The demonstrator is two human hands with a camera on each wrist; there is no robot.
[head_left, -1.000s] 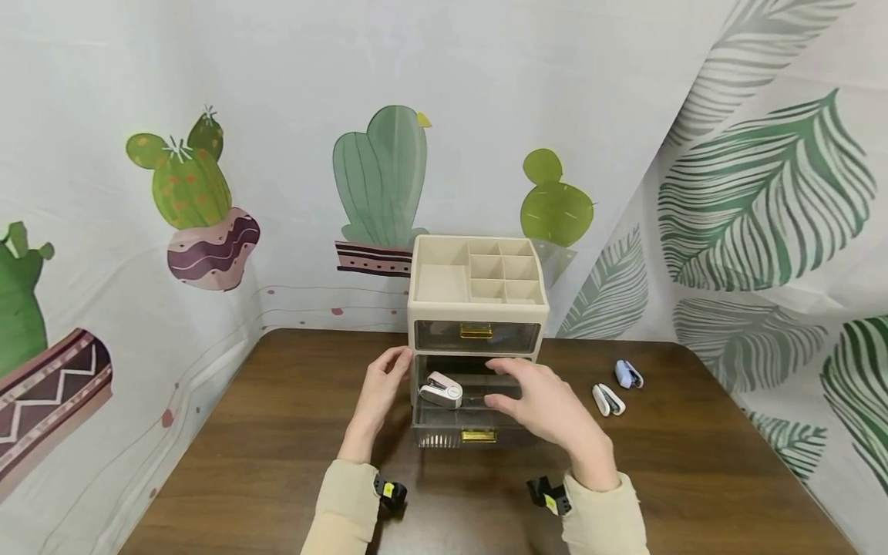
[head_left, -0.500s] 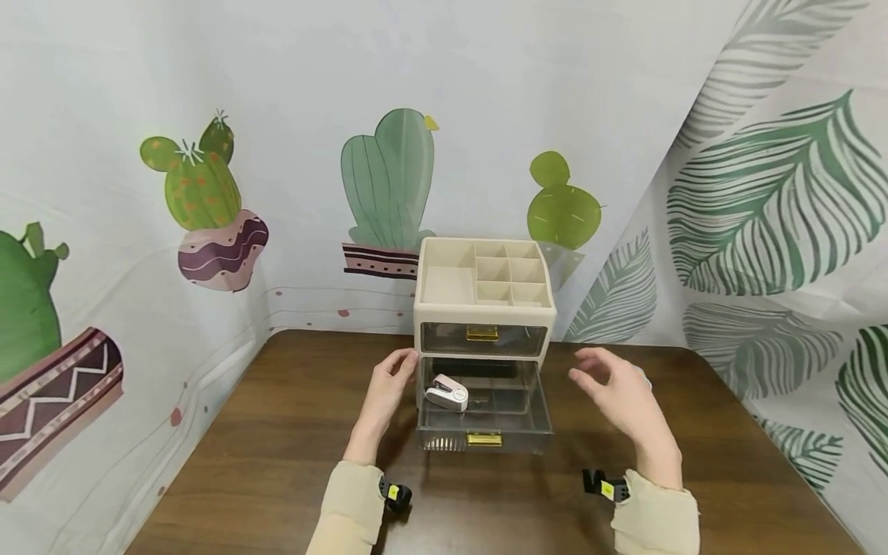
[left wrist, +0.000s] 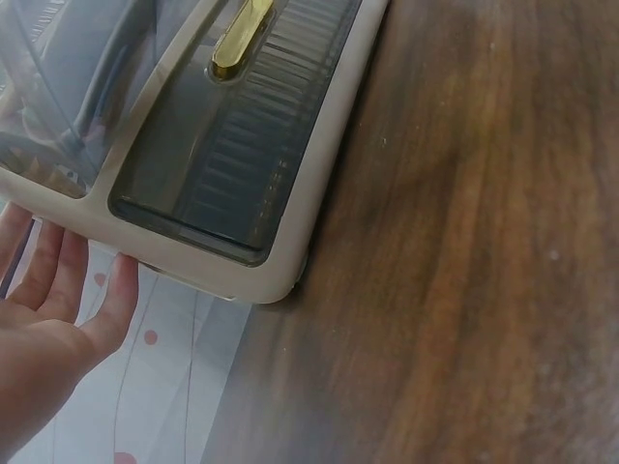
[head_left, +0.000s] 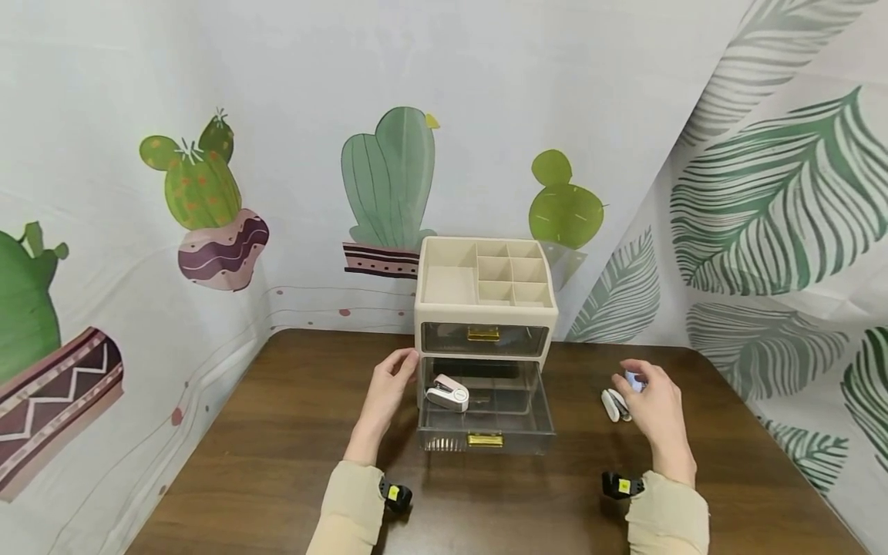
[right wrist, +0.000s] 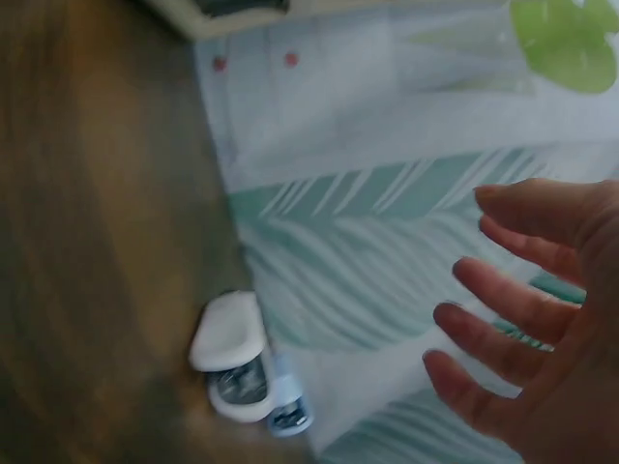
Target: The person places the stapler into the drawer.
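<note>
While right hand (head_left: 655, 408) hovers, fingers (right wrist: 503, 300) spread: small white stapler (head_left: 610, 404), rounded, beside a lilac one (head_left: 633, 378).

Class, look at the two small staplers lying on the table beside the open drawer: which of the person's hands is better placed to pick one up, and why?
The right hand. It hovers open over the white stapler and blue stapler. The left hand rests against the organizer on its far side from them.
</note>
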